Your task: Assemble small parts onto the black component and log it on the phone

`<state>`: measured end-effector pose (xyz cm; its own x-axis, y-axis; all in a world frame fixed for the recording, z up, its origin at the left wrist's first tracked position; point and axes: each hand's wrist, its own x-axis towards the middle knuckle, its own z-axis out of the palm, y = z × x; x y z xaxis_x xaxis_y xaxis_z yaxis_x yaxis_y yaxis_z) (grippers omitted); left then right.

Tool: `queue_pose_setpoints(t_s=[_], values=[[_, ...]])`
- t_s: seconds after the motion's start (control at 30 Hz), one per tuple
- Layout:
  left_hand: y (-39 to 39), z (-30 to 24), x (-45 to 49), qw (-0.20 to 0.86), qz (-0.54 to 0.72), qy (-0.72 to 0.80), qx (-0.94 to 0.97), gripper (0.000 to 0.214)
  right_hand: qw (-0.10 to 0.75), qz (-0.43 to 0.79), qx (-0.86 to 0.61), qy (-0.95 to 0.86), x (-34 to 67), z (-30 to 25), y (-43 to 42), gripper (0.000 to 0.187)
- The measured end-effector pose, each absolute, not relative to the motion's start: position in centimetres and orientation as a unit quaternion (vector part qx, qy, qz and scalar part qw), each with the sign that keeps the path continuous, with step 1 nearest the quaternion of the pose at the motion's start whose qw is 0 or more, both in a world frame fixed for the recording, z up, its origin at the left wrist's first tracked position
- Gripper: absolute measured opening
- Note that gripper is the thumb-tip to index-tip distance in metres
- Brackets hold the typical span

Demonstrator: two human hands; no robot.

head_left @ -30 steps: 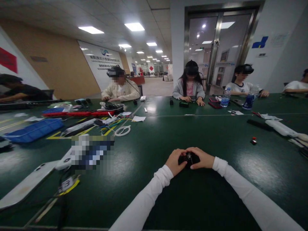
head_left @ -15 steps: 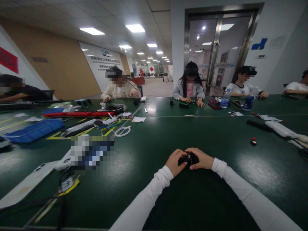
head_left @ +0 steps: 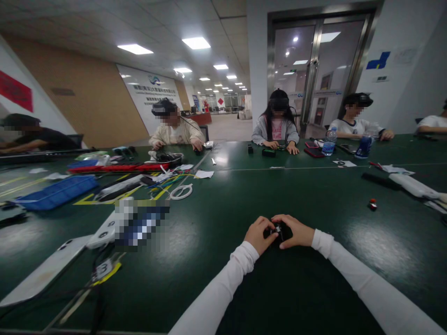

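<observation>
Near the front of the dark green table (head_left: 223, 209), my two hands meet around a small black object with a bright metallic part (head_left: 278, 229). My left hand (head_left: 259, 234) pinches it from the left, thumb and fingers curled in. From the right, my right hand (head_left: 296, 231) grips it with fingers over the top and thumb below. Much of the object is covered by my fingers, so its kind cannot be made out. A small red-and-black item (head_left: 373, 204) lies apart on the table, right of my right hand.
Left of my arms lie a white flat device (head_left: 45, 270), cables with a number tag (head_left: 104, 268) and a blue tray (head_left: 57, 191). A coiled white cable (head_left: 181, 191) is farther back. Across the table sit several people, with bottles (head_left: 328, 142) at the right.
The view has shifted slightly, so the table items sit a little farther right. Both hands stay around the small black object, and its bright metallic part shows a little more clearly.
</observation>
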<state>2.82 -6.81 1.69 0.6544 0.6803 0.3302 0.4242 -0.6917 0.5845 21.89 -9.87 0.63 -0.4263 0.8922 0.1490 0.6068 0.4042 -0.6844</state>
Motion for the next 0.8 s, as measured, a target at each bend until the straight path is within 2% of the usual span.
queue_pose_setpoints(t_s=[0.2, 0.5, 0.67, 0.8], values=[[-6.95, 1.88, 2.90, 0.219, 0.259, 0.321, 0.884, 0.024, 0.244, 0.285, -0.472, -0.798, 21.86, 1.01, -10.08, 0.075], [-7.06, 1.99, 3.22, 0.227, 0.283, 0.325, 0.873, 0.018, 0.242, 0.290, -0.476, -0.795, 21.79, 1.26, -10.11, 0.076], [-6.98, 2.18, 3.06, 0.277, 0.305, 0.325, 0.851, 0.018, 0.238, 0.297, -0.479, -0.791, 21.80, 1.37, -10.08, 0.077], [-6.45, 1.92, 2.93, 0.378, 0.349, 0.334, 0.790, 0.021, 0.237, 0.302, -0.487, -0.784, 21.84, 1.46, -10.14, 0.079]])
